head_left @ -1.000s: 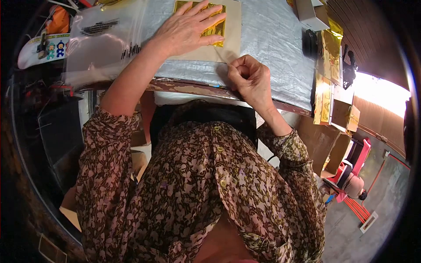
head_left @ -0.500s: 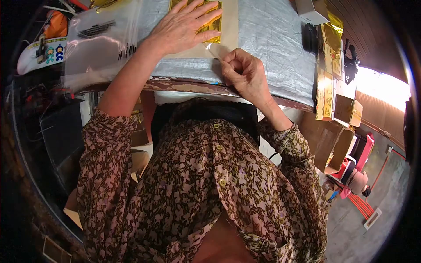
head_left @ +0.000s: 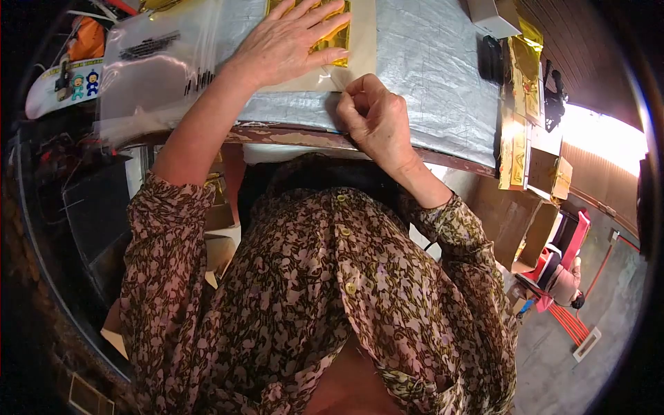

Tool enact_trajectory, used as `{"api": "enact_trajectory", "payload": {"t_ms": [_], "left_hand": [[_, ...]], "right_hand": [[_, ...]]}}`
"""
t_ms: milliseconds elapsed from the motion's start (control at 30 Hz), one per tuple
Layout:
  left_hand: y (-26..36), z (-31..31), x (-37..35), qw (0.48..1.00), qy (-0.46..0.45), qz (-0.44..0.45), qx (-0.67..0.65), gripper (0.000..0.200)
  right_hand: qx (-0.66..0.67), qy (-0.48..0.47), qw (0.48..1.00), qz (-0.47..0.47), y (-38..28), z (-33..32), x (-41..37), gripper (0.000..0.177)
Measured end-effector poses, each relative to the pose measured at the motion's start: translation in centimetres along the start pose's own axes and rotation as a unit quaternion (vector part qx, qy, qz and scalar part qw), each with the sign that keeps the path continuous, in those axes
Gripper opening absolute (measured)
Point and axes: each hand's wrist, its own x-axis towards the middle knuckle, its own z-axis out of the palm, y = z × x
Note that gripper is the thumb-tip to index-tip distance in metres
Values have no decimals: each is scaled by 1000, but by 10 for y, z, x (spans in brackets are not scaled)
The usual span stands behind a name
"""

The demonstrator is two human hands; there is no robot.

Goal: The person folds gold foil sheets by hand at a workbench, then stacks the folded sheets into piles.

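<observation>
My left hand (head_left: 294, 45) lies flat with fingers spread, pressing on a shiny gold foil packet (head_left: 339, 43). Part of the foil is hidden under the palm and fingers. Beneath it is a beige sheet (head_left: 364, 38) on the silver-covered table (head_left: 429, 76). By the table's front edge, my right hand (head_left: 379, 123) is closed in a pinch on the end of a thin clear strip (head_left: 335, 79). This strip slants from near my left thumb to my right fingertips.
Clear plastic sleeves (head_left: 152, 76) with black markings lie at the left. A white box (head_left: 492, 19), a black object (head_left: 490, 59) and gold-wrapped cartons (head_left: 515, 117) line the right side. Cardboard boxes (head_left: 508, 221) stand below at the right, with another person (head_left: 564, 283) beyond.
My right hand has shifted slightly left and turned, coming closer to my left thumb with its fingers still pinched. My left hand stays pressed on the gold foil packet.
</observation>
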Motion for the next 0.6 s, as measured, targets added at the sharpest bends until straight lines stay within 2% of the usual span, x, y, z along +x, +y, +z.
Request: {"api": "enact_trajectory", "payload": {"t_ms": [167, 267, 333, 433, 533, 600], "left_hand": [[2, -1, 1, 1000, 25, 11, 15, 77], [7, -10, 0, 1000, -23, -15, 5, 78], [4, -6, -2, 1000, 10, 5, 8, 78], [8, -12, 1, 999, -25, -19, 12, 80], [7, -6, 1, 1000, -1, -9, 17, 83], [9, -9, 3, 999, -21, -18, 16, 83]], "right_hand": [[-39, 21, 999, -29, -5, -1, 0, 14], [-22, 12, 1000, -19, -5, -2, 0, 14], [-3, 4, 1000, 3, -2, -4, 0, 12], [46, -12, 998, 33, 6, -4, -1, 10], [48, -29, 997, 56, 2, -12, -4, 9], [59, -32, 996, 64, 2, -14, -5, 9]]}}
